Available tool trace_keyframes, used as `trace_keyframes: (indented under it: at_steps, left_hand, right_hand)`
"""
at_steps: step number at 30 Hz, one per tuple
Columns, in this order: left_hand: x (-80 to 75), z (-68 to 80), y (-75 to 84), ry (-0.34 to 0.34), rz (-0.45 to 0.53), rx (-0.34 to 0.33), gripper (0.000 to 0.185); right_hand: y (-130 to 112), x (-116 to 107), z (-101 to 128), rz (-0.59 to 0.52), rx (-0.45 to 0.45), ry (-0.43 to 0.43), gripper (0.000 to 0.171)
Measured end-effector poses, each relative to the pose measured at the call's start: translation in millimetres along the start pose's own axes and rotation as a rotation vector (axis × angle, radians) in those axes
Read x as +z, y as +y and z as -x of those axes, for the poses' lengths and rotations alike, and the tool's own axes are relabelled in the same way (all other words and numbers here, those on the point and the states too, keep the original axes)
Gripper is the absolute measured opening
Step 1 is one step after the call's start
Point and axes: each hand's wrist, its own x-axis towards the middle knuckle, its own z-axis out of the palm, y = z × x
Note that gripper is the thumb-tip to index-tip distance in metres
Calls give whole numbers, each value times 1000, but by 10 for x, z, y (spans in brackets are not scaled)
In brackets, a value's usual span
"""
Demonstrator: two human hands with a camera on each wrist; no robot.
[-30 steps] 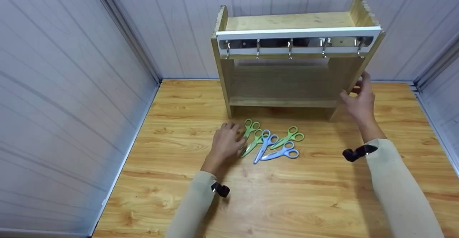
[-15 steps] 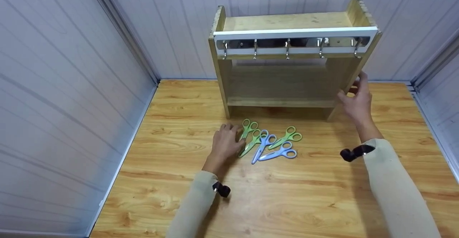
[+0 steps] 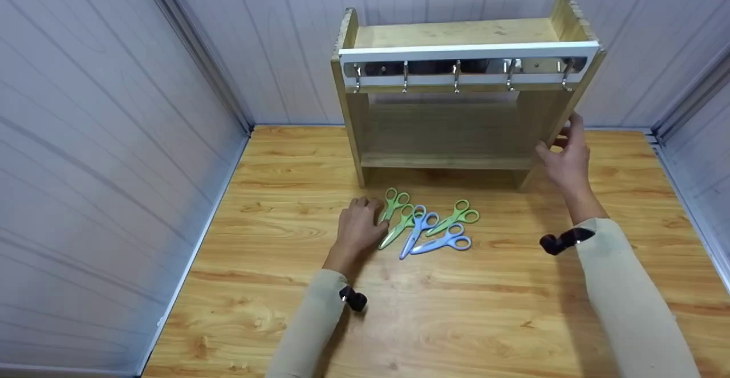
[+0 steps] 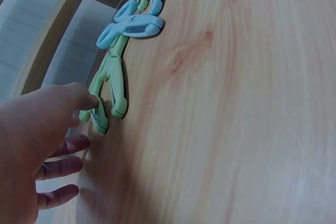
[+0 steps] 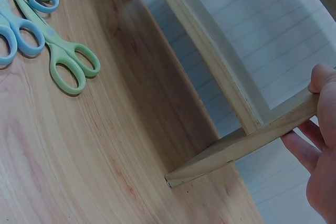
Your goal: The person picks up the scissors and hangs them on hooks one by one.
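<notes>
Three green scissors and two blue ones lie in a cluster on the wood-look table. My left hand (image 3: 359, 224) is at the leftmost green scissors (image 3: 389, 211), palm down. In the left wrist view its thumb overlaps the green scissors (image 4: 116, 85), while the other fingers hang loose and apart, holding nothing. A wooden shelf rack (image 3: 456, 33) stands upright behind the cluster. My right hand (image 3: 569, 161) grips the rack's right side panel, thumb on the near side and fingers behind, as the right wrist view shows. Blue scissors (image 3: 415, 235) overlap the middle green scissors (image 3: 396, 231).
A white strip with several metal hooks (image 3: 456, 76) runs across the rack's upper front. White panelled walls (image 3: 114, 138) enclose the table at the back and both sides. Another green pair of scissors (image 5: 65, 61) lies nearest the rack's right leg.
The head view has shifted slightly. My left hand has edged a little right, closer to the leftmost green scissors. My right hand keeps its hold on the rack, and the scissors stay in place.
</notes>
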Motion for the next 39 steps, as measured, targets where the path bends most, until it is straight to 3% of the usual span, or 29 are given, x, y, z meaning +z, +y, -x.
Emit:
trace_keyframes:
  at_steps: [13, 23, 30, 39]
  left_hand:
    - [-93, 35, 114, -51, -9, 21, 40]
    - [24, 1, 45, -31, -39, 47, 22]
    - [134, -35, -17, -13, -68, 52, 19]
    - [70, -63, 36, -22, -1, 23, 26]
  right_hand:
    - [21, -1, 45, 13, 12, -15, 81]
    - [-13, 9, 25, 18, 47, -35, 83]
    - [15, 24, 41, 21, -9, 9, 82]
    - [4, 3, 12, -4, -29, 4, 82]
